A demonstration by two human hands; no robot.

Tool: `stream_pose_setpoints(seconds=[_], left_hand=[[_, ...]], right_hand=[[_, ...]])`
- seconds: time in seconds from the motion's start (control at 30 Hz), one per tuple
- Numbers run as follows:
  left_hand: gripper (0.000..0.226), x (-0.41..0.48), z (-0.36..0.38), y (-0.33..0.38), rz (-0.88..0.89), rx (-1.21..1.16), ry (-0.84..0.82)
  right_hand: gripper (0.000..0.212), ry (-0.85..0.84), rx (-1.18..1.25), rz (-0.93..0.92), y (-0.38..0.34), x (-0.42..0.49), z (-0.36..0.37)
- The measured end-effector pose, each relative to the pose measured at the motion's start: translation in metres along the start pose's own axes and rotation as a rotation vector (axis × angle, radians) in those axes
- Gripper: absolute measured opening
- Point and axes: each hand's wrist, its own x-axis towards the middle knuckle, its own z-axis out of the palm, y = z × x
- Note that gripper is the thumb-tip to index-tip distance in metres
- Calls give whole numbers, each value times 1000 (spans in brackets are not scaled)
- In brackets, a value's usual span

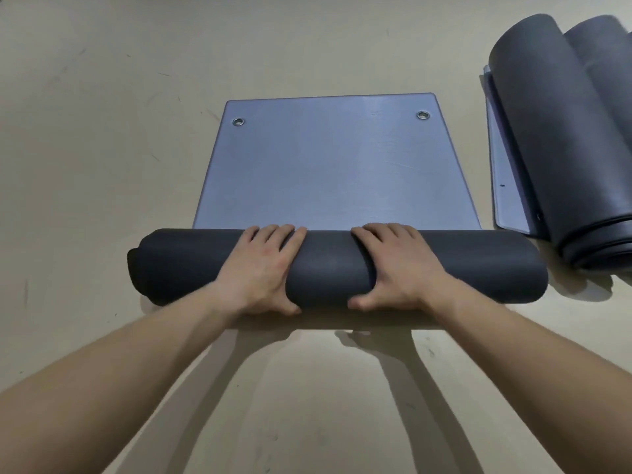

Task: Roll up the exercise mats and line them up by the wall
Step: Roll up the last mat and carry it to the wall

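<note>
So: mid-roll on one mat, only a short flat stretch left to go.

The left hand (263, 268) and right hand (396, 265) both grasp the roll near its middle, fingers over the top, thumbs on the near side. The mat (328, 268) lies on the floor (102, 131) straight ahead, flat end away. Next: push forward evenly; the left end looks slightly uneven. Count: one mat in hand, two eyelets (238, 122), two rolled mats (547, 131) at right, touching. No wall in view.
</note>
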Motion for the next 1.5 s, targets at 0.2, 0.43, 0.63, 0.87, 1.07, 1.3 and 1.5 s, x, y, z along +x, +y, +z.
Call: stream_pose_setpoints(seconds=[0.2, 0.43, 0.63, 0.87, 1.07, 1.3, 1.5], left_hand=[[125, 13, -7, 7, -34, 43, 16], [113, 19, -36, -4, 2, -71, -133], [129, 33, -52, -13, -10, -129, -250], [127, 20, -24, -6, -93, 66, 86], [118, 21, -42, -13, 5, -44, -153], [141, 15, -25, -6, -12, 83, 7], [131, 34, -31, -10, -25, 18, 48]], right_hand=[[119, -3, -48, 26, 3, 23, -13], [113, -186, 111, 51, 6, 23, -46], [134, 217, -191, 65, -12, -15, 13], [120, -49, -54, 42, 12, 46, -44], [126, -58, 22, 70, 5, 12, -28], [134, 12, 9, 92, 8, 12, -19], [140, 80, -62, 141, 0, 16, -7]])
